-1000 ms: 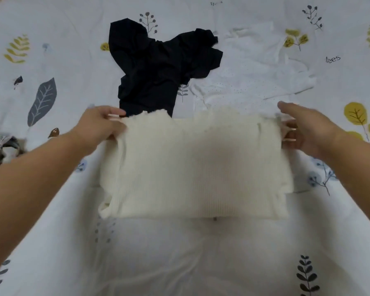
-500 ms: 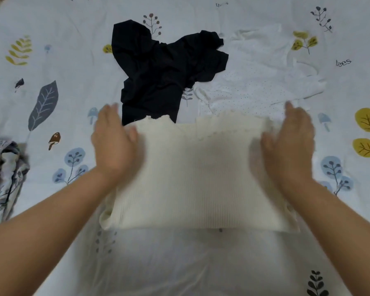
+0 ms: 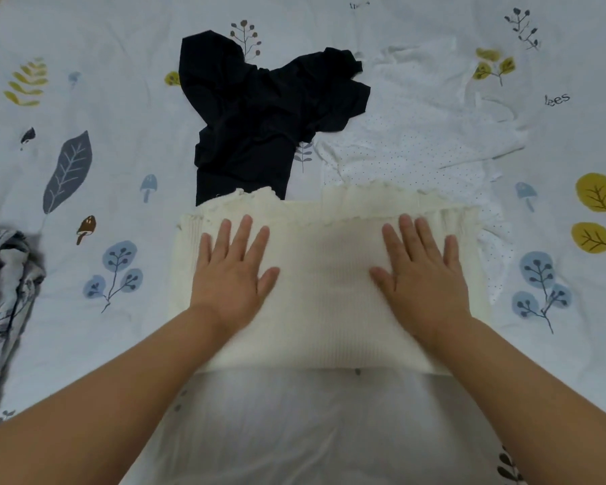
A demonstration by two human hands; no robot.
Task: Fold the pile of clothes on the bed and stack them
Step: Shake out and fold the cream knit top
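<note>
Cream knit garment [image 3: 324, 295], ribbed and folded into a broad rectangle, lies flat on the bed near its near edge, roughly midway between the bed's left and right sides. Both hands rest on top of it. The left hand [image 3: 232, 274] lies palm down on the garment's left half, fingers straight and slightly spread; the right hand [image 3: 423, 274] lies the same way on the right half, fingers straight and closer together. Neither hand grips the cloth.

The bed is covered by a white sheet [image 3: 95, 190] printed with grey and yellow leaves, blue sprigs and small mushrooms, creased in places. Just beyond the cream garment's far edge, a crumpled black garment [image 3: 259, 127] lies toward the bed's far side, its lower end touching or tucked under the cream one's frilled edge. Beside it to the right, a white dotted garment [image 3: 420, 141] is spread loosely, running under the cream garment's far right corner and showing again along its right side. At the bed's left edge lies a bunched grey-and-white patterned cloth [image 3: 4, 281], well apart from the folded piece.

Bare sheet shows to the left of the cream garment, to its right past the dotted cloth, and in a smooth strip on its near side between the forearms.
</note>
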